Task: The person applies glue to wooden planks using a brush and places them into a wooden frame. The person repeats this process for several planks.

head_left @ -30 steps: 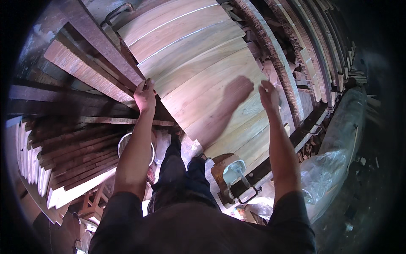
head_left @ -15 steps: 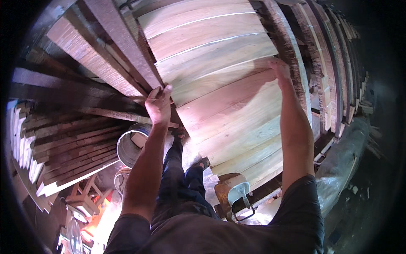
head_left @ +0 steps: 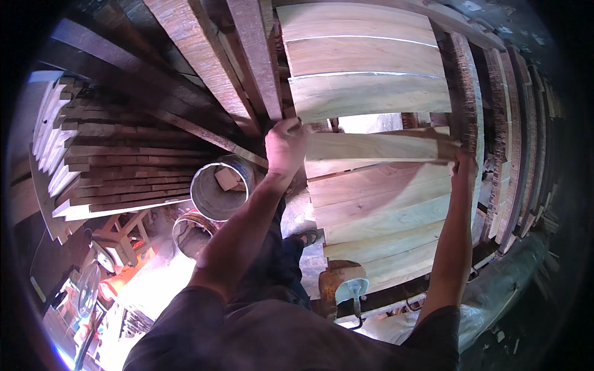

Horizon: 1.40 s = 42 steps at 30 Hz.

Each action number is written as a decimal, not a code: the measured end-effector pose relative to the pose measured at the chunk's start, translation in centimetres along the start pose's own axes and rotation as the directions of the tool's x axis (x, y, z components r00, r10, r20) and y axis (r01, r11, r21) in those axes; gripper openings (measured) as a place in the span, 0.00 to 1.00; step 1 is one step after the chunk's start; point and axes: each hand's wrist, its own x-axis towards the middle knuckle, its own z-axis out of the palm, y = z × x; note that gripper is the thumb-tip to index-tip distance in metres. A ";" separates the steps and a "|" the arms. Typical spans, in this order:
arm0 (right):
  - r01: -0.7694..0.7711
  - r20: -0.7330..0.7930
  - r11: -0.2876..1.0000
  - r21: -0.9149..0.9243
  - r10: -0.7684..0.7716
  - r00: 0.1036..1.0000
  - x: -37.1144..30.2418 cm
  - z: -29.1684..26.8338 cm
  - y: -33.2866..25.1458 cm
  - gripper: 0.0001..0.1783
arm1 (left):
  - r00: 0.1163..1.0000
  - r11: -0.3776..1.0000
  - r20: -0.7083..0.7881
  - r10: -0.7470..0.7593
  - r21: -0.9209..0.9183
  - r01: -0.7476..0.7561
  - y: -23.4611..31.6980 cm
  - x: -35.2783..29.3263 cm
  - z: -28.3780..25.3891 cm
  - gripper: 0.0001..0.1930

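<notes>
Both of my hands grip one pale wooden board (head_left: 377,147) by its ends. My left hand (head_left: 287,145) is closed round the left end, close to the tips of the long dark beams. At the right end my right hand (head_left: 463,163) is closed too, its fingers partly hidden. The board is tilted, raised off the row, with a gap beyond it that shows the bright floor below. More pale boards (head_left: 377,213) lie side by side nearer to me, and another group of boards (head_left: 368,55) lies past the gap.
Long dark beams (head_left: 257,55) jut in from the upper left. Stacked wood strips (head_left: 130,157) lie left, above two buckets (head_left: 221,191). A rust-brown machine part with a handle (head_left: 341,284) stands at the near edge. Rough planks (head_left: 502,142) and plastic-wrapped material (head_left: 495,297) are on the right.
Both hands have taken hold of a board and lifted it out of the row, opening a gap. My view has shifted left, so the scene sits further right.
</notes>
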 end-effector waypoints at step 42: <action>0.659 0.243 0.563 -0.499 -0.639 0.730 -2.4 3.4 -0.8 0.35 | 0.989 0.986 0.138 0.045 -0.165 -0.022 -3.1 -6.5 1.4 0.18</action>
